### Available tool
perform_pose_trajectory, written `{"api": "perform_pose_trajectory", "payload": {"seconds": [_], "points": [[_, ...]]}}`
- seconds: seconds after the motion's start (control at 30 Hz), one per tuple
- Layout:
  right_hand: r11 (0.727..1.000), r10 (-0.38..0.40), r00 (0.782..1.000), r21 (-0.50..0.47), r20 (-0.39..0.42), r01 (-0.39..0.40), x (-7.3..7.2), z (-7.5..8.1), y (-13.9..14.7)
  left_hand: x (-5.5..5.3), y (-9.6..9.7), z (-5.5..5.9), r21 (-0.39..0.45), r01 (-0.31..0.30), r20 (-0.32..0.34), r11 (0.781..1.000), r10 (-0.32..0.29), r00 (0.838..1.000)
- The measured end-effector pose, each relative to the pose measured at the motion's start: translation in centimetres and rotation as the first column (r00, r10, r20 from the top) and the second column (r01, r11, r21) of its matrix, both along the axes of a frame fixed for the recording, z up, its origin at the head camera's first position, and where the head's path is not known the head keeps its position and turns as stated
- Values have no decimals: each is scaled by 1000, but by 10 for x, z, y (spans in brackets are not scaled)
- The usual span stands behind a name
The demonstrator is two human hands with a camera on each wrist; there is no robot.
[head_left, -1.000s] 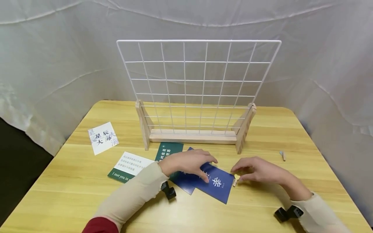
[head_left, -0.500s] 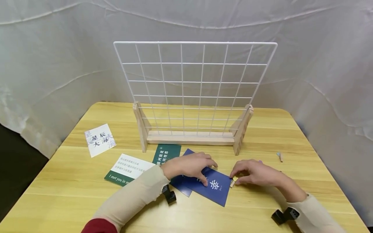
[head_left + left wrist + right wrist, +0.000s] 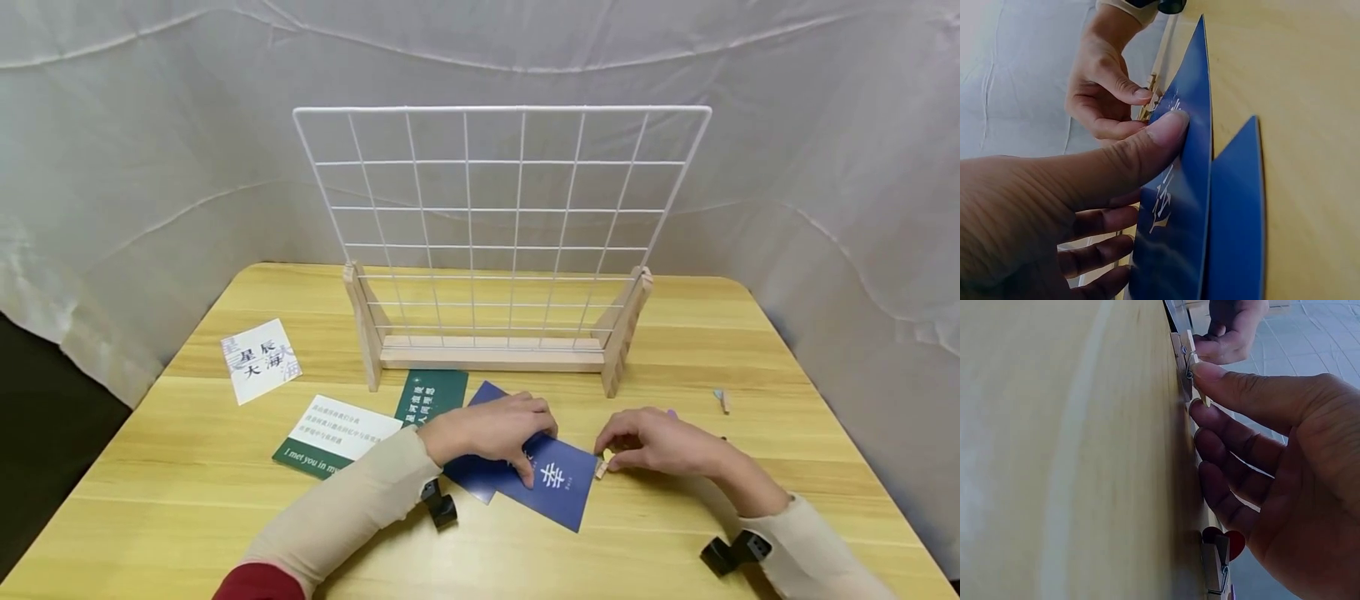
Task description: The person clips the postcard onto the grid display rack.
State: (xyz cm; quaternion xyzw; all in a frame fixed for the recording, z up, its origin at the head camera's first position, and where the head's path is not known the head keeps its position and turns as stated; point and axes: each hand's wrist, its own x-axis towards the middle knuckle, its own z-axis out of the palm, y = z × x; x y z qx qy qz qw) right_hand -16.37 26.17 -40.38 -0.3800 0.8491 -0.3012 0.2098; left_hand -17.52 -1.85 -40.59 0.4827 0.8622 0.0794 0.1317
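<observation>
Lower left: the left sleeve (image 3: 341, 492) crosses a green-and-white card (image 3: 333, 429), hiding part. Centre: the left hand (image 3: 487, 429) rests on a blue card (image 3: 562, 485), thumb apart from fingers, probably to stop it sliding. Right of centre: the right hand (image 3: 663, 442) pinches a yellow-hearted clothespin (image 3: 602, 471) at the card's right corner; I cannot tell whether it bites. Beyond: a wire rack (image 3: 518, 210) on the desk (image 3: 645, 542).

White wire grid (image 3: 517, 209) upright in a wooden stand (image 3: 491, 359) ahead of me. White card (image 3: 261, 361) flat to my left on the wood-grain table (image 3: 622, 550). Pale cloth (image 3: 480, 42) behind.
</observation>
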Motion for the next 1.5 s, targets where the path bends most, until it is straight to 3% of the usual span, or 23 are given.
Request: {"api": "perform_pose_trajectory", "payload": {"seconds": [0.3,0.67,1.0,1.2,1.5], "points": [[1000,-3,1000,-24,0,3,3,-1,1,-1,0,0,47,29,46,998,-31,998],[999,-1,1000,-44,-26,0,3,0,-2,-3,-5,3,186,41,74,982,-56,996],[999,-42,999,-10,-26,41,4,1,-2,-6,-10,9,244,1,129,970,-33,991],[997,-68,997,28,-39,69,3,3,-2,-8,-16,19,287,-5,114,958,-29,993],[998,-61,996,-17,-71,60,2,7,-1,-14,-22,25,340,-19,106,940,-19,994]]}}
